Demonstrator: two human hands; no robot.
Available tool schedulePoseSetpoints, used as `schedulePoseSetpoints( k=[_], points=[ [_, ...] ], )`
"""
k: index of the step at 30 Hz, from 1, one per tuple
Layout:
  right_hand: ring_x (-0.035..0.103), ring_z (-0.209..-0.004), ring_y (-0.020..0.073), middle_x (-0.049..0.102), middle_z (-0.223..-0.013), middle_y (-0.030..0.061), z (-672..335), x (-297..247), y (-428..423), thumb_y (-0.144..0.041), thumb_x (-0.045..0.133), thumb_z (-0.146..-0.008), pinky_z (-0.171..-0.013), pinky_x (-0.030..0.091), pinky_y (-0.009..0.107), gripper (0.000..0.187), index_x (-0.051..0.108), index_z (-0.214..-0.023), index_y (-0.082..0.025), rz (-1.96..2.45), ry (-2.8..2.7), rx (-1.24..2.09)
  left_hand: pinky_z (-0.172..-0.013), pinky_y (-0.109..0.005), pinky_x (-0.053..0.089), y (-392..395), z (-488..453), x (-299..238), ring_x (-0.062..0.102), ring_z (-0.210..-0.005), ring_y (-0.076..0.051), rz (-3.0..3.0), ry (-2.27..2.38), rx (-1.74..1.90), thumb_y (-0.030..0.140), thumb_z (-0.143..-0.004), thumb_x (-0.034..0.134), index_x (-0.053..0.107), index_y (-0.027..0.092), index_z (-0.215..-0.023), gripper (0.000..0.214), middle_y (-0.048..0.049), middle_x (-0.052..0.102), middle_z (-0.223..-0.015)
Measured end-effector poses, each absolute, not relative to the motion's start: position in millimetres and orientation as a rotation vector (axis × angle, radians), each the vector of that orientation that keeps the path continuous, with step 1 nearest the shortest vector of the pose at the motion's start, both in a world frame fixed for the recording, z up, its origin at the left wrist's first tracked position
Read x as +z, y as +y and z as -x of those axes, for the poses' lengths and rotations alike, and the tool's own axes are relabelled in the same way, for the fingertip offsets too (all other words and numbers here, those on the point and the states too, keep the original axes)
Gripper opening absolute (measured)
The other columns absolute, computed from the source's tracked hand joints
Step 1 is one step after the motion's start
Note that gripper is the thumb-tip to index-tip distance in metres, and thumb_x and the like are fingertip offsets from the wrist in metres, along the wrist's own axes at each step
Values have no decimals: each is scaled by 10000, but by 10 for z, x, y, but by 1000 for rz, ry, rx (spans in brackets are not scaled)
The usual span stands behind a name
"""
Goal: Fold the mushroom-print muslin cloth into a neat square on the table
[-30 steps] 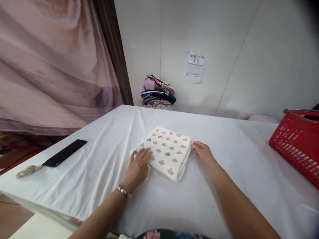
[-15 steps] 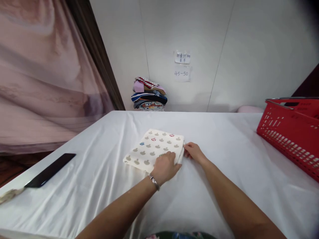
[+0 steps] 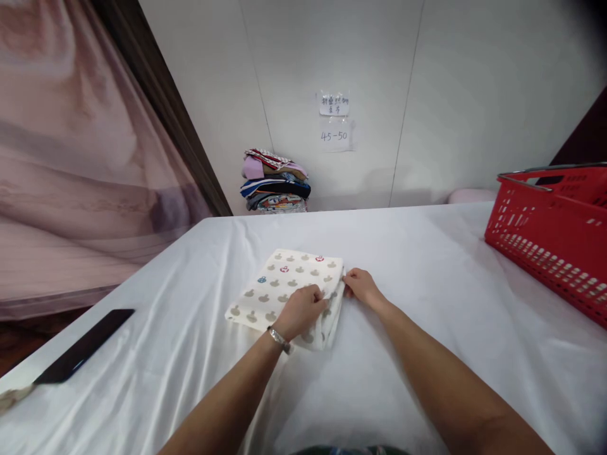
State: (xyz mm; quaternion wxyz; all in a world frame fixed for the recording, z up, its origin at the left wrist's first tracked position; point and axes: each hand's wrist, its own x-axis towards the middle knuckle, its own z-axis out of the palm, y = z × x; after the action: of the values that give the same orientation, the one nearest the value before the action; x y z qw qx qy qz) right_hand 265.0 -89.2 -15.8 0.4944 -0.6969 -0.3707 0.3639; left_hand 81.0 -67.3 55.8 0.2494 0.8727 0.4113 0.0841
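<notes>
A folded cream cloth [image 3: 270, 284] with grey, red and blue mushroom-like prints lies on the white-covered table. My left hand [image 3: 303, 309], with a silver band on its wrist, rests over the near right part of the cloth, fingers curled in and pinching the fabric. At the cloth's right edge, my right hand [image 3: 361, 285] is closed, its thumb and fingertips holding the layered border. Several layers show along that edge. The fingertips of both hands are partly hidden.
A red plastic basket [image 3: 545, 234] stands on the right of the table. On the left lies a dark flat object [image 3: 85, 347] with a pale tassel. A stack of folded fabrics [image 3: 275, 183] sits beyond the far edge, below paper signs [image 3: 336, 120]. A pink curtain [image 3: 85, 158] hangs at left.
My left hand's fingers have drawn in from a flatter pose, and more of the cloth's near right corner shows. My right hand stays at the right edge. The view has shifted slightly.
</notes>
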Motion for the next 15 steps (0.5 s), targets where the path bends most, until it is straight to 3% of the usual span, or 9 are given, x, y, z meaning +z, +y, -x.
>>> schedulePoseSetpoints(
  k=[11,15],
  points=[
    [541,-386,106,563,-461,-40,-2624,-105,-922,-241,527,-767,-331,330,170,119,476,-669,-196,1675,-867,906,-573,-233,336,-779,-839,457,553,-665,-149,-2526,1092,186,238,-761,469,499,217,-676,93,11,580,-660],
    [541,-379,112,561,-457,-36,-2627,-129,-907,-296,522,-793,-316,326,173,131,500,-718,-190,1673,-872,912,-612,-263,369,-794,-858,435,579,-725,-183,-2578,1206,187,319,-770,490,514,216,-801,110,-20,613,-776]
  ],
)
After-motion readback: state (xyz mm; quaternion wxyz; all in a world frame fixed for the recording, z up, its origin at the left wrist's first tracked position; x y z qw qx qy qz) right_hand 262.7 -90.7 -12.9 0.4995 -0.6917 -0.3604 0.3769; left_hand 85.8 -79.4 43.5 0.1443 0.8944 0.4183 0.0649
